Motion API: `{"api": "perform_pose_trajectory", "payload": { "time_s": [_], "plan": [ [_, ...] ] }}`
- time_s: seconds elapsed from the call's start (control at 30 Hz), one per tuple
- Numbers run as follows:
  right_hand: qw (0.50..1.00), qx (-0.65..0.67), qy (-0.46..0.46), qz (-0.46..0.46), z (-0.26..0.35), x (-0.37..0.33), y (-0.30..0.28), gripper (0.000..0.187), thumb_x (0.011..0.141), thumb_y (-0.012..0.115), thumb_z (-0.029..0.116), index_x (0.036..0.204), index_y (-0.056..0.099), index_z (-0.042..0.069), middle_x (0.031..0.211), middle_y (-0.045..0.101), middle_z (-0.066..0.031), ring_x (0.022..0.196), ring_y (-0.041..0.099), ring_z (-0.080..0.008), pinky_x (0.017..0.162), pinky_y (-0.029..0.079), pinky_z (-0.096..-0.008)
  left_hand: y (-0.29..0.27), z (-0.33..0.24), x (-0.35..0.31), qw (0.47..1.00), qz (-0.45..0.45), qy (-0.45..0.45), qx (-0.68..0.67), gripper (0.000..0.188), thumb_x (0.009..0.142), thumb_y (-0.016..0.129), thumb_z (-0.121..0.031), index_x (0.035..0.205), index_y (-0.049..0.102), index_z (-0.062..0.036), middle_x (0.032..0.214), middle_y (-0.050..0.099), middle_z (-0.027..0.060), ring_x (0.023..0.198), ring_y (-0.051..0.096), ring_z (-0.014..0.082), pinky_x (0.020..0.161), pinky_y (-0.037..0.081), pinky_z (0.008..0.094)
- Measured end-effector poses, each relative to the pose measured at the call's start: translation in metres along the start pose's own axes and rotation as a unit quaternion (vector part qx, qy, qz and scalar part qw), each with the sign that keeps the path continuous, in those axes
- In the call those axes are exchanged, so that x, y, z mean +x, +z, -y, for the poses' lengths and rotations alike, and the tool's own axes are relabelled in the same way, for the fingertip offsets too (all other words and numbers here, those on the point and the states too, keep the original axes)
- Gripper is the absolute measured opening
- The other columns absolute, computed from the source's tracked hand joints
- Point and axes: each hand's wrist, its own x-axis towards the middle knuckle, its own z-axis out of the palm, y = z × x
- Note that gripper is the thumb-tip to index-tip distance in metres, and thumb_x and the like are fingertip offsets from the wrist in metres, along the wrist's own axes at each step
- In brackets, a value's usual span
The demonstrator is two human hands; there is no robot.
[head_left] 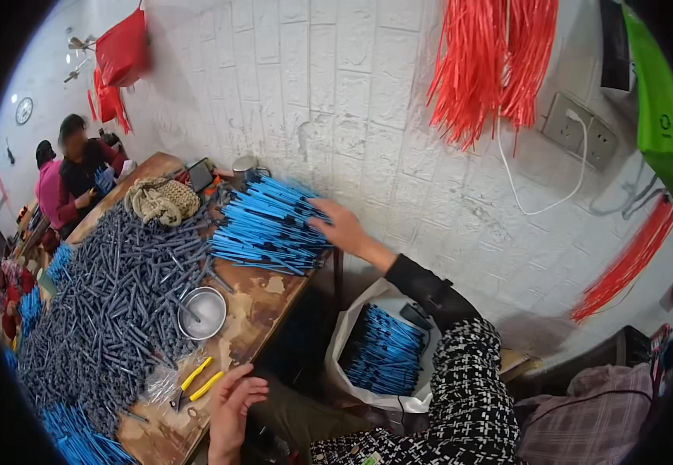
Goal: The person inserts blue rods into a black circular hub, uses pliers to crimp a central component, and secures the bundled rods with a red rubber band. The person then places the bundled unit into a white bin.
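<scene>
My right hand (pixel 345 230) reaches out to a stack of thin blue sticks with dark ends (pixel 263 232) on the table's far right corner. Its fingers are stretched and rest against the stack's right end; no stick is visibly lifted. My left hand (pixel 235 407) is at the table's near edge, empty, with its fingers loosely bent and apart. Beside it lie yellow-handled pliers (pixel 197 380) and a crumpled piece of clear plastic (pixel 167 380). A round metal bowl (pixel 201 313) stands farther up, next to a big heap of dark grey, rod-like pieces (pixel 119 287).
A white sack (pixel 335 350) holding more blue sticks stands right of the table. Knotted beige rope (pixel 162 201) and a metal mug (pixel 246 165) sit at the back. Red strands (pixel 495 70) hang on the wall beside a socket panel (pixel 580 130). Two people (pixel 80 174) are at the far left.
</scene>
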Motion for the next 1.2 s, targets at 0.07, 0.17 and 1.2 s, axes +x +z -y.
{"api": "perform_pose_trajectory", "payload": {
  "time_s": [0.07,0.17,1.2],
  "plan": [
    [0.944,0.209,0.232,-0.107,0.011,-0.011,-0.045,0.041,0.099,0.058,0.026,0.13,0.054,-0.001,0.107,0.069,-0.0138,0.096,0.067,-0.0208,0.084,0.051,-0.0309,-0.001,-0.002,-0.01,0.999,0.028,0.005,0.032,0.028,0.097,0.055,-0.008,0.123,0.058,0.0016,0.1,0.069,0.0144,0.091,0.067,0.0191,0.082,0.054,0.0306],
    [0.893,0.226,0.163,-0.354,0.049,-0.025,-0.106,0.023,0.102,0.053,0.019,0.114,0.06,0.001,0.082,0.065,-0.0041,0.066,0.059,-0.0079,0.06,0.048,-0.0226,-0.015,0.004,-0.021,0.997,0.06,-0.002,0.055,0.028,0.098,0.054,-0.009,0.123,0.058,0.0017,0.1,0.069,0.013,0.091,0.066,0.0173,0.082,0.052,0.0286],
    [0.92,0.259,0.243,-0.167,0.123,-0.093,-0.124,0.016,0.092,0.061,0.014,0.096,0.071,0.002,0.075,0.069,-0.0047,0.062,0.063,-0.0088,0.051,0.046,-0.0227,0.058,-0.036,-0.027,0.976,0.107,0.082,0.172,0.029,0.097,0.058,-0.01,0.123,0.06,0.0007,0.099,0.07,0.0097,0.081,0.064,0.013,0.075,0.052,0.0259]
  ]
}}
